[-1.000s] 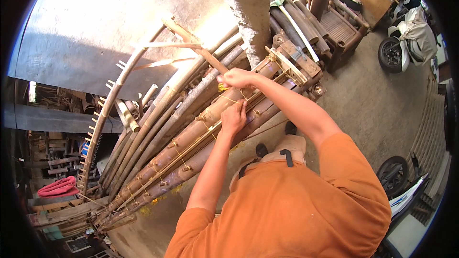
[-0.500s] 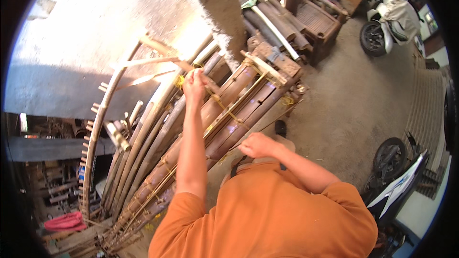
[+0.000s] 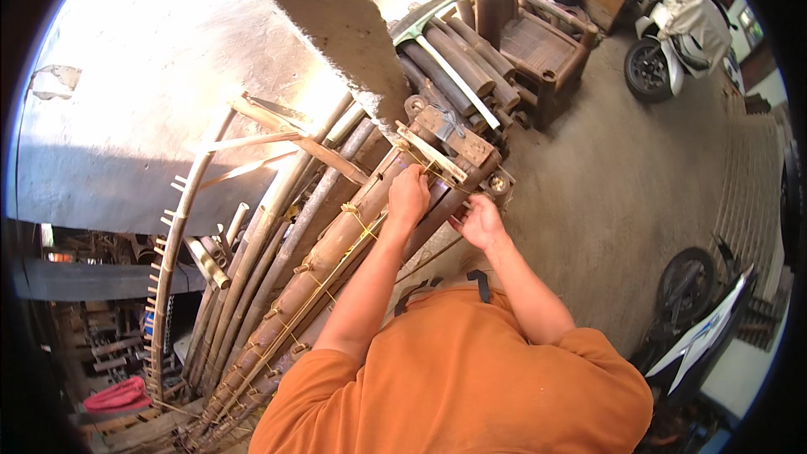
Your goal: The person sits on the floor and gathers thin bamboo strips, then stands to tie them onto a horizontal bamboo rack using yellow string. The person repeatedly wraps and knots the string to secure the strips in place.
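Note:
Thick brown bamboo poles (image 3: pixel 357 206) lie side by side in a long slanting bundle, bound with thin yellow cord (image 3: pixel 361 220). At their upper end, just below a pale wooden crosspiece (image 3: pixel 431 151), my left hand (image 3: pixel 408 195) is closed on the cord with its fingertips pinched. Close to its right, my right hand (image 3: pixel 482 224) is turned palm inward beside the end of the near pole. Its fingers are curled, and a thin strand of the cord runs to them. The fingertips of both hands are partly hidden.
Left of the bundle leans a curved wooden frame with pegs (image 3: pixel 178 210), beside more long poles (image 3: pixel 267 219). A concrete pillar (image 3: pixel 324 25), cut bamboo lengths (image 3: pixel 458 59) and a bamboo chair (image 3: pixel 542 46) stand beyond. Motorbikes (image 3: pixel 689 46) are parked at right.
My left hand has come down and right from the raised yellow cord to the crosspiece end. My right hand has moved up and away from my body, turning palm inward beside it.

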Demonstrator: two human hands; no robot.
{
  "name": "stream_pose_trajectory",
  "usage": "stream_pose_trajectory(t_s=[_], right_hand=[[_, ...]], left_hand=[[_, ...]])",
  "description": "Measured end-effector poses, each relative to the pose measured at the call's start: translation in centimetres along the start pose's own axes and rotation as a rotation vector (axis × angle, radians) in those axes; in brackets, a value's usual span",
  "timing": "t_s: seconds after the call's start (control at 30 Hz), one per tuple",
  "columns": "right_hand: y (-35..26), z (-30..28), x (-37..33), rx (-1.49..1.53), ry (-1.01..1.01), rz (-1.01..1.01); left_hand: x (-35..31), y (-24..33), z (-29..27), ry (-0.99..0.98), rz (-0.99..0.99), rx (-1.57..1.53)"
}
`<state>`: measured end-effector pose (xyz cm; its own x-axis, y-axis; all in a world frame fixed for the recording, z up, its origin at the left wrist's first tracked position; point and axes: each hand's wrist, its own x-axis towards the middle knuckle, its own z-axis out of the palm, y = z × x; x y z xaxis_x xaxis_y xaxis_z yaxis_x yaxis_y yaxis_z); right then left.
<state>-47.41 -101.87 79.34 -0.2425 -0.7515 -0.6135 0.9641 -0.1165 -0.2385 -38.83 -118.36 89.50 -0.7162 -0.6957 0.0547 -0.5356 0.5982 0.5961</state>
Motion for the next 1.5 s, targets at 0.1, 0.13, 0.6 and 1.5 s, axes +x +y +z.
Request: stream_pose_trajectory(t_s=[0.1, 0.13, 0.6, 1.5], right_hand=[[-1.0, 5.8, -3.2, 0.487, 0.190, -0.059], [-1.0, 5.6, -3.5, 0.502, 0.225, -0.098], [-5.0, 22.7, -8.2, -1.198, -0.951, -0.690], [-6.9, 6.8, -4.1, -1.905, -0.787, -0.866]], left_hand=[[-0.2, -0.2, 0.8, 0.068, -0.039, -0.012], [-0.4, 0.2, 0.8, 0.087, -0.037, 0.027], [-1.4, 1.1, 2.4, 0.192, -0.024, 0.249], [12.0, 0.0, -4.4, 0.263, -0.266, -0.546]])
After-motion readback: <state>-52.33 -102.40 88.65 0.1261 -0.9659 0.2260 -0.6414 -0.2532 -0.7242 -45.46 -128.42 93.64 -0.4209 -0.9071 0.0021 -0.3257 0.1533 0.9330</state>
